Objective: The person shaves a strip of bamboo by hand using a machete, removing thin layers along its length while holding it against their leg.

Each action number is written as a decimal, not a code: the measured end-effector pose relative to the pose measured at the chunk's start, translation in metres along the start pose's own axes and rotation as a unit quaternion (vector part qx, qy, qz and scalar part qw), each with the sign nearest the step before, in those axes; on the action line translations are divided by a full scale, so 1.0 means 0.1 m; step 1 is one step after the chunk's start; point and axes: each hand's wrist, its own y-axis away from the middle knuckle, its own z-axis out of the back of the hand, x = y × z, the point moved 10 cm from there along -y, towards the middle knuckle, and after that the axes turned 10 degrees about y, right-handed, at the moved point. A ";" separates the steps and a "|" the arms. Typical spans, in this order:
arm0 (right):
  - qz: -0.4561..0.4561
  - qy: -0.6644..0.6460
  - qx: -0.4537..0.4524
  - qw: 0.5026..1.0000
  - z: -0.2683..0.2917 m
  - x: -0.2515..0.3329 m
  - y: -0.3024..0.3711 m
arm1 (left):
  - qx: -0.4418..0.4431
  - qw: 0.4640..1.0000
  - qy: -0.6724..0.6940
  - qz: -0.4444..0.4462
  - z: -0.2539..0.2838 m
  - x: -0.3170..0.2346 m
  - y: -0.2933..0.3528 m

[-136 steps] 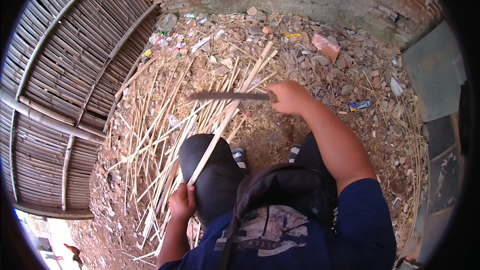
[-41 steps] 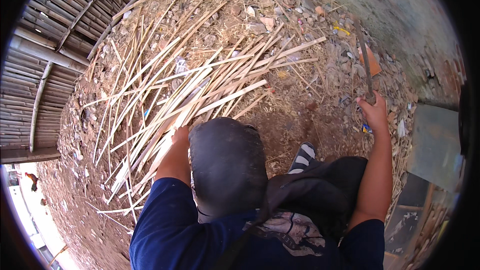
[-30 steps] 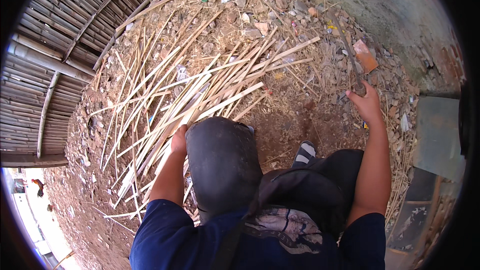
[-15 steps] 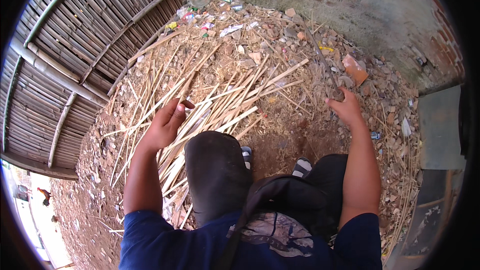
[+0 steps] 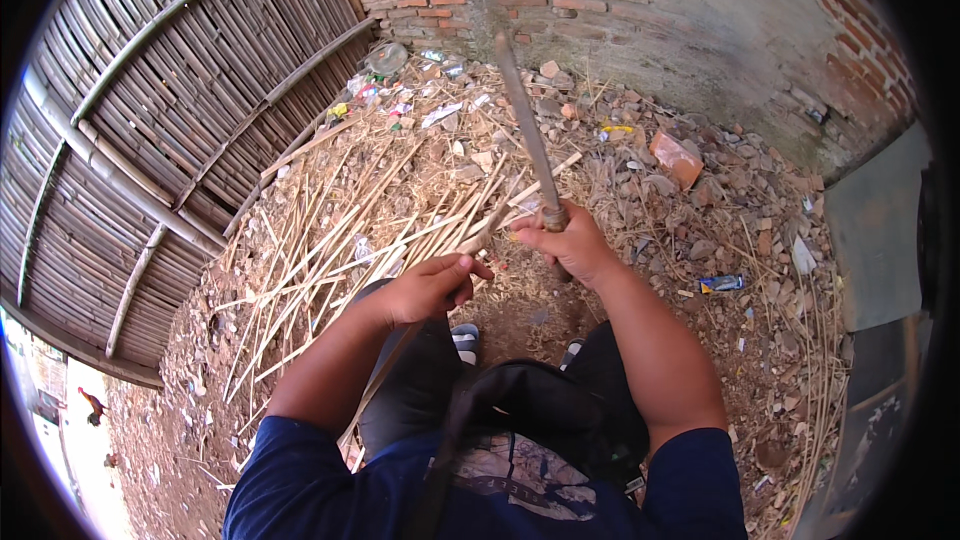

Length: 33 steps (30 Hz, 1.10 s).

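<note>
My right hand (image 5: 578,248) grips the handle of a long machete (image 5: 524,118), whose dark, narrow blade points up and away toward the brick wall. My left hand (image 5: 432,290) is closed around a bamboo strip (image 5: 392,360) that runs back under my left forearm toward my left leg. The strip's front end (image 5: 491,228) comes close to the fingers of my right hand; whether they touch it I cannot tell. Beyond my left hand a loose pile of split bamboo strips (image 5: 325,235) lies across the ground, most of them slanting to the upper right.
A bamboo-slat wall (image 5: 150,130) rises on the left and a brick wall (image 5: 620,10) at the back. Rubble, litter and an orange brick piece (image 5: 677,159) cover the ground. A grey panel (image 5: 880,230) stands at the right. A chicken (image 5: 93,407) is at the far left.
Both hands have come together in front of me, the right moving left and the left moving right with the bamboo strip. The machete has swung inward with my right hand.
</note>
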 end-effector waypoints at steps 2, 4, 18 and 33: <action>0.000 -0.024 0.011 1.000 -0.07 0.01 0.05 | 0.011 1.000 -0.004 0.017 -0.14 0.07 -0.06; 0.010 -0.047 0.016 0.999 -0.10 0.00 0.10 | 0.018 0.999 0.017 0.039 -0.21 0.16 -0.09; -0.043 -0.077 -0.072 0.993 0.35 -0.34 -0.13 | 0.213 0.931 0.088 -0.283 -1.43 -1.56 0.91; -0.066 -0.044 -0.089 0.993 0.50 -0.42 -0.09 | 0.541 0.727 0.064 -0.418 -2.05 -1.85 1.35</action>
